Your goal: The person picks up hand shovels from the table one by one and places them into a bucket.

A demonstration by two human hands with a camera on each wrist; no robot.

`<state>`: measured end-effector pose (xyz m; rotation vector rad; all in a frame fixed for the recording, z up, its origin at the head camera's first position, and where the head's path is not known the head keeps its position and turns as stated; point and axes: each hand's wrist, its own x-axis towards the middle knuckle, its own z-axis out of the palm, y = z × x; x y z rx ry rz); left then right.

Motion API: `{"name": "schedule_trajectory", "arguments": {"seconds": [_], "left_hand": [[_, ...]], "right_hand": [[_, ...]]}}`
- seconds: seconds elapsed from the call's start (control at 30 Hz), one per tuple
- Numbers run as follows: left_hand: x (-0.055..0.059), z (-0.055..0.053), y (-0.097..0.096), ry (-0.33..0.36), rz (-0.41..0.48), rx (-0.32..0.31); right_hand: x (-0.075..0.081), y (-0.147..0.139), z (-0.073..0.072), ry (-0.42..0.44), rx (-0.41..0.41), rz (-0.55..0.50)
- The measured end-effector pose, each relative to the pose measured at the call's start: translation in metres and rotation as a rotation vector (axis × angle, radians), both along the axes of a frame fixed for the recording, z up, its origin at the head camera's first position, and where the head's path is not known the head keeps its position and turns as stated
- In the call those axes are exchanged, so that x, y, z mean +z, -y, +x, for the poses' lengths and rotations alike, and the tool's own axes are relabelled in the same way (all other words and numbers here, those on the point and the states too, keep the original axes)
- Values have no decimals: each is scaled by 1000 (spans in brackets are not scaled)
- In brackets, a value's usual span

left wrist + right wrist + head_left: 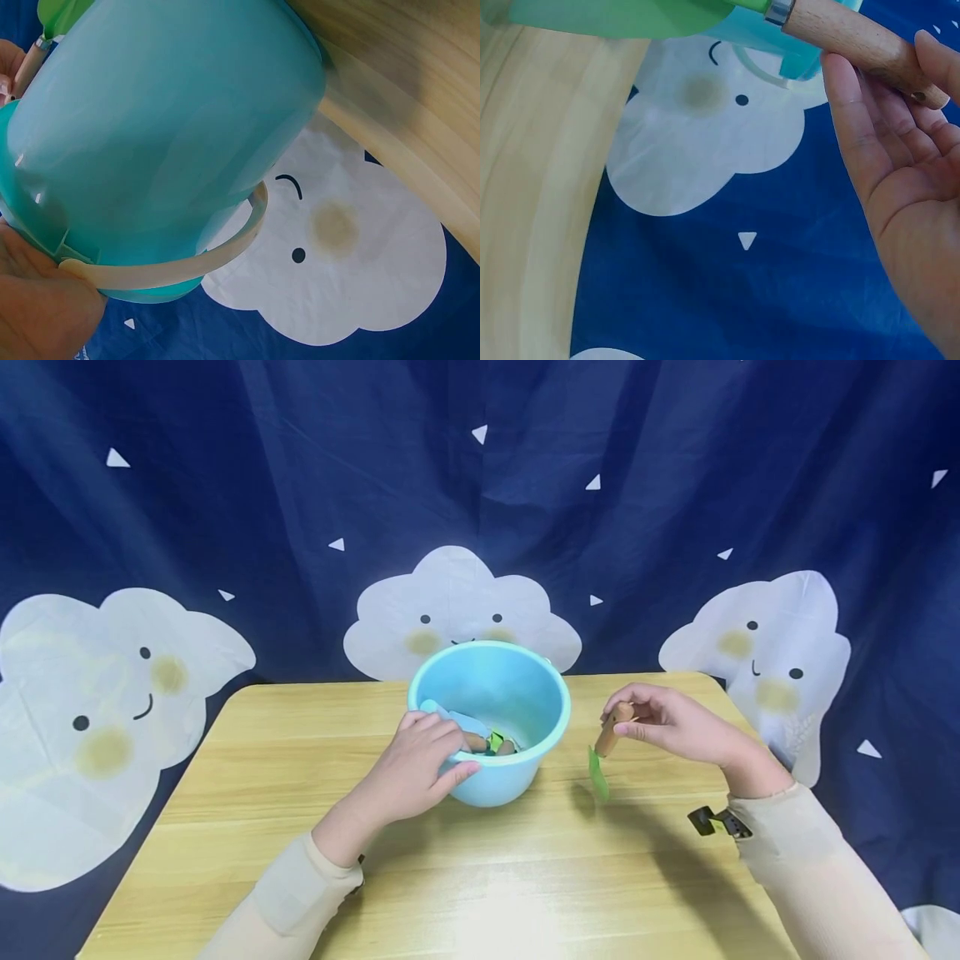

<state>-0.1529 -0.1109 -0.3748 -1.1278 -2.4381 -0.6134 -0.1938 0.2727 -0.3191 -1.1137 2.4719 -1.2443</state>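
A light blue bucket stands on the wooden table, its rim tilted toward me. My left hand grips the bucket's near left rim, fingers over the edge and thumb along the outside. To the right of the bucket, my right hand holds a small garden trowel by its wooden handle, between thumb and fingers. Its green blade points down above the table. Inside the bucket lie several things, among them a light blue piece, wooden handles and something green, partly hidden by the rim and my left hand.
The pale wooden table reaches back to a dark blue curtain printed with white clouds. A cream carrying handle hangs on the bucket's far side. Each wrist has a dark device strapped to the sleeve.
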Motion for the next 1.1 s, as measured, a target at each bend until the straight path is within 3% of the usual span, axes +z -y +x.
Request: {"name": "schedule_trajectory", "arguments": {"seconds": [0.4, 0.83, 1.1], "left_hand": [[0, 0, 0, -8, 15, -12], [0, -1, 0, -14, 16, -10], [0, 0, 0, -11, 19, -7]], "right_hand": [[39, 0, 1, -78, -26, 15], [76, -1, -3, -42, -4, -42], [94, -2, -6, -88, 8, -85]]}}
